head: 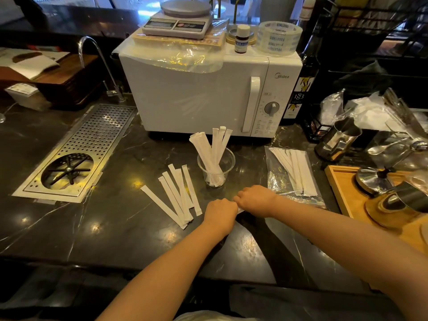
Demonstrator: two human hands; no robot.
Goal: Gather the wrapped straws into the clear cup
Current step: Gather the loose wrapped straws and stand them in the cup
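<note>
- The left hand [220, 210] and right hand [253, 198] are meeting knuckle to knuckle on the dark counter [104, 228], both curled closed around one wrapped straw [240, 210], only a sliver of it showing between them.
- The clear cup [216, 166] is standing just beyond the hands, holding several straws upright.
- Loose straws [178, 196] are lying left of the cup.
- More are resting on a plastic bag [275, 179] to the right.

Clear cup [216, 167] holding upright wrapped straws [214, 150], loose straws [178, 195] lying left, both hands [221, 210] fisted together in front
</note>
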